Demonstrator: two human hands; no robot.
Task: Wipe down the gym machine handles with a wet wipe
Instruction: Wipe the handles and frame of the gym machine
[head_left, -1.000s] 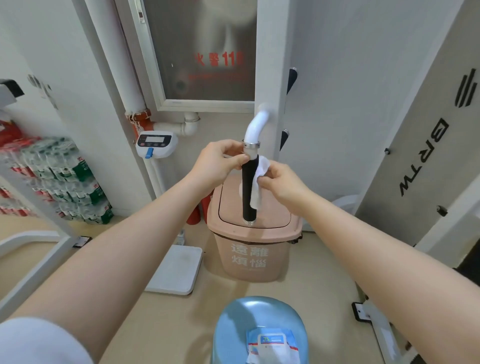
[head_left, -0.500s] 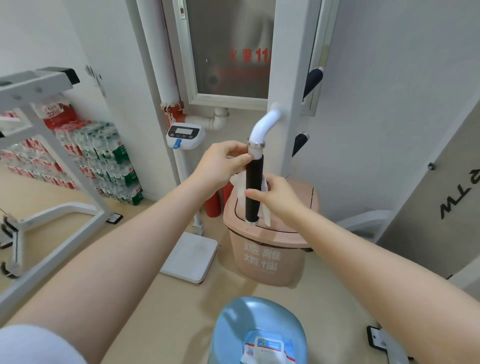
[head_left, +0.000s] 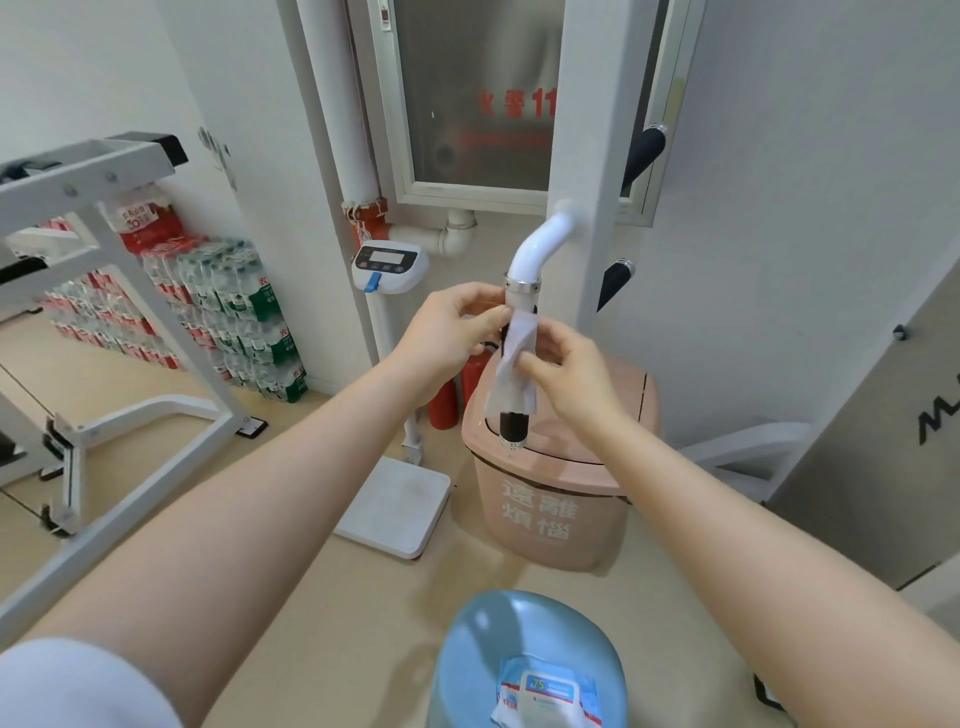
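Wiping is the step in hand, as I read it from the head view, the only view I have. The wet wipe (head_left: 511, 364) is draped down the front of the black handle grip (head_left: 513, 423), which hangs straight down from a curved white tube (head_left: 540, 241) on the machine post (head_left: 587, 156). The cloth covers most of the grip; only the lowest part and its end cap show bare below the hem.

My left hand (head_left: 447, 332) pinches the top edge of the wipe just under the metal collar, with finger and thumb closed on the cloth against the tube. My right hand (head_left: 569, 379) pinches the wipe lower down, at about the middle of the grip, with the thumb pressing the cloth from the front and the fingers curled toward the far side. Whether those fingers reach fully round the back of the handle I cannot tell.

Next, I judge, the cloth needs wrapping round the grip so the right hand can close on it and draw downward to the end cap, with the left steadying the top. Two other black handles (head_left: 644, 153) on the post look untouched, so much of the job remains.

Below stands a pink bin (head_left: 550, 514), and the wipe packet (head_left: 545, 696) lies on a blue stool (head_left: 467, 670).
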